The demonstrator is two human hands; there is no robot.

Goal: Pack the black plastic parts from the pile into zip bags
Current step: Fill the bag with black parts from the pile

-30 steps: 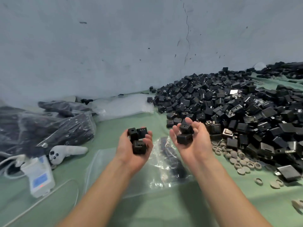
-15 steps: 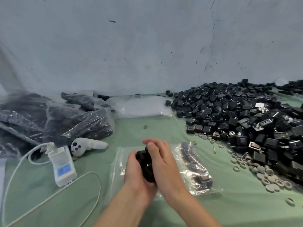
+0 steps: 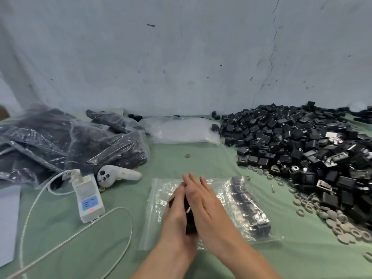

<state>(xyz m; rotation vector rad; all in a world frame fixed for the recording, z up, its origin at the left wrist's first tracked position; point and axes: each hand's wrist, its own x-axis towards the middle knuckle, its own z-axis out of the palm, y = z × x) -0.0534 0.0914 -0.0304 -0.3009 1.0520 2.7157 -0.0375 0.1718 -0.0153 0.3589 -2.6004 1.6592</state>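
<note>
Toward the near edge of the green table (image 3: pixel 201 162), the left hand (image 3: pixel 175 216) and right hand (image 3: pixel 209 210) are pressed palm to palm, with a short stack of small black plastic parts (image 3: pixel 189 218) sandwiched between them. The fingers (image 3: pixel 201 186) of both lie straight and squeeze the stack without curling round it, though I cannot tell how many pieces sit inside, since the palms cover most of them. Directly under the hands a clear zip bag (image 3: pixel 156 224) lies flat on the table, with a neat row of black parts (image 3: pixel 246 204) already lined along its right side. This looks like the squaring-up step, where a handful is aligned into a bar before loading. The next move, I judge, calls for freeing one hand to lift the bag's mouth while the other holds the stack tight, then sliding the stack in beside the row without scattering it. Toward the left edge sit a white power adapter (image 3: pixel 88 198) with its cord and a white handheld controller (image 3: pixel 120 175), and toward the right edge lie scattered grey round discs (image 3: pixel 332 216). Further back, filled plastic bags of dark parts (image 3: pixel 70 141) are heaped at the far left. A stack of empty clear bags (image 3: pixel 185 131) rests at the far edge, and the loose pile of black plastic parts (image 3: pixel 302 141) fills the far right corner.
</note>
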